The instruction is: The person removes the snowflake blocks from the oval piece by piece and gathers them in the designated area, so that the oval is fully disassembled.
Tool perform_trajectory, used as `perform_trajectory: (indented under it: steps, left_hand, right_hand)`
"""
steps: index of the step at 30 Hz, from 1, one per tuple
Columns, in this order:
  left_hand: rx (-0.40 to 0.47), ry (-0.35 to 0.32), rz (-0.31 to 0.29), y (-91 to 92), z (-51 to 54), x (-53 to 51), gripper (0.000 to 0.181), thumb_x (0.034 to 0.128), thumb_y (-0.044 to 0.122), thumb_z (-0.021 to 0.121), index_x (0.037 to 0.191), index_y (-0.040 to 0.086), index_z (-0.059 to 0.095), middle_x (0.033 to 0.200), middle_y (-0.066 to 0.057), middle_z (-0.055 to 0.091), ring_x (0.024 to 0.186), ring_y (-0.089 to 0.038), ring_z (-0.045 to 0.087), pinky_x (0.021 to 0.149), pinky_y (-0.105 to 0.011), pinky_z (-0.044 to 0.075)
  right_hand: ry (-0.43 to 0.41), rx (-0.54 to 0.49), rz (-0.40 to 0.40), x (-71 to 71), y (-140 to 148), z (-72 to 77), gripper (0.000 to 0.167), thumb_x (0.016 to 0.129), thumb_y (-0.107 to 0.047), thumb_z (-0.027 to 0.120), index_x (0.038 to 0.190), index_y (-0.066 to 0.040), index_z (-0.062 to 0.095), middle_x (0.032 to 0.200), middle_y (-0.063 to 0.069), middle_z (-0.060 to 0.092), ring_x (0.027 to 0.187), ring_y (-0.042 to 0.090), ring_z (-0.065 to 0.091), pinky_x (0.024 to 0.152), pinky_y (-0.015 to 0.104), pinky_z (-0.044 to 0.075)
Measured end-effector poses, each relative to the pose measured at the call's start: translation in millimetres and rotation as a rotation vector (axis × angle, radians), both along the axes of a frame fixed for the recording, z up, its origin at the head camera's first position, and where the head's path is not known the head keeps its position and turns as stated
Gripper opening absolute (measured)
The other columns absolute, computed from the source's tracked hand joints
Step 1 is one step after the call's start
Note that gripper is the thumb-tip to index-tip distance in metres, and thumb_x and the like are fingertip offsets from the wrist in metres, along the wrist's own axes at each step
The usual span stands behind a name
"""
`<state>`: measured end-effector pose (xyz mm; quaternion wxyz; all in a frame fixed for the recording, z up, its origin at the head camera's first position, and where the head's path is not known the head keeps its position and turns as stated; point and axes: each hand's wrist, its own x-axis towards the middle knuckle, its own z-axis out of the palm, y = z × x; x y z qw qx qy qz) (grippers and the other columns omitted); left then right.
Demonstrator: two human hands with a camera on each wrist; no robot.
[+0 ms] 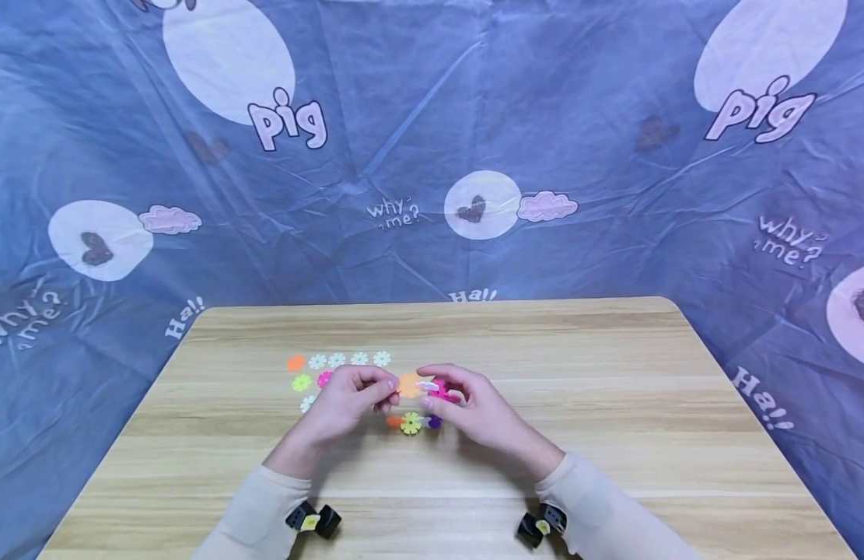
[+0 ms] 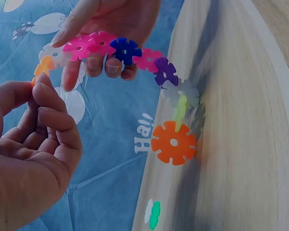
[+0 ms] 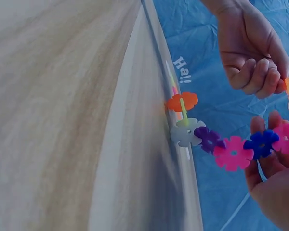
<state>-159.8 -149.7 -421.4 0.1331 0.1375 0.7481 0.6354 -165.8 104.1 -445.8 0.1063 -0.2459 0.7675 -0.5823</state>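
Observation:
Between the hands hangs a curved chain of notched plastic flower discs, in pink, blue, purple, white, yellow and orange. My left hand [image 1: 344,400] pinches its upper end at a light orange disc [image 1: 408,385]; fingertips hide the edge, so I cannot tell if a second orange piece is there. My right hand [image 1: 484,403] holds the chain near a clear white disc [image 2: 55,55] and a pink disc [image 2: 78,47], thumb on one side, fingers behind. Past a blue disc [image 2: 125,51] and a purple disc [image 2: 165,72], the chain droops to an orange disc [image 2: 173,143] by the tabletop.
Loose discs lie in rows on the wooden table [image 1: 613,435], left of the hands and partly behind the left one: several white discs [image 1: 359,358], an orange disc [image 1: 295,363] and a yellow-green disc [image 1: 302,382]. A blue printed cloth [image 1: 418,257] hangs behind the table.

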Motion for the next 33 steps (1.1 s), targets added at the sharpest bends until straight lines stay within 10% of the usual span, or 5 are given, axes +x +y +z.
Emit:
perform_trajectory:
  steps: [15,33]
  left_hand:
    - [0.033,0.020,0.062,3.9,-2.1,2.8,0.027,0.1078,0.005,0.060,0.110,-0.021,0.066,0.084,0.000,0.071,0.075,-0.007,0.066,0.074,-0.023,0.060]
    - [0.144,-0.144,0.113,16.3,-4.4,5.4,0.028,0.1057,0.005,0.065,0.118,-0.020,0.068,0.076,0.006,0.069,0.067,-0.004,0.061,0.065,-0.018,0.055]
  right_hand:
    - [-0.058,-0.099,-0.022,2.3,-4,-4.2,0.034,0.111,-0.021,0.061,0.137,0.000,0.067,0.119,0.032,0.070,0.101,0.043,0.072,0.088,0.031,0.062]
    - [0.015,-0.056,-0.004,4.6,-5,-4.7,0.047,0.102,-0.018,0.075,0.146,-0.007,0.065,0.131,0.019,0.070,0.101,0.014,0.071,0.086,0.025,0.062]
